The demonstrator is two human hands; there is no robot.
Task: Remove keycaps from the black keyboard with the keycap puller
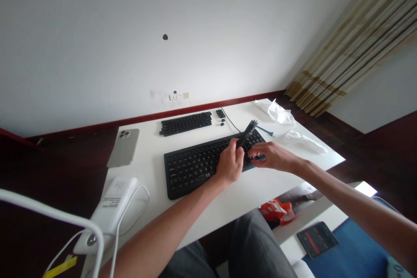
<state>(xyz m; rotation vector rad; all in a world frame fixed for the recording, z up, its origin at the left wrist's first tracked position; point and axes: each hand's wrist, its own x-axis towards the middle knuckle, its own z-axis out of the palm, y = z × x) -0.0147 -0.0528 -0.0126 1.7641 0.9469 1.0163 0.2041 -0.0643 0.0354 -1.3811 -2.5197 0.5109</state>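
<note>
A black keyboard (192, 166) lies at a slant on the white desk. My left hand (230, 163) is wrapped round a slim black item (246, 134) with several prong-like ends pointing up and away; its exact kind is unclear. That item stands over the right part of the keyboard. My right hand (272, 156) has its fingers bent together at the keyboard's right end, near the number keys. Whatever is between those fingertips is too small to make out. Behind the keyboard, a jagged-edged block of black keys (186, 123) lies on the desk.
A small block of keys (220, 114) and loose keycaps (222, 123) lie at the back. A blue tool (265, 130) and crumpled white plastic (276, 112) are at right. A phone (125, 147) and white corded device (110, 210) sit left. A dark-screened device (317, 239) lies below right.
</note>
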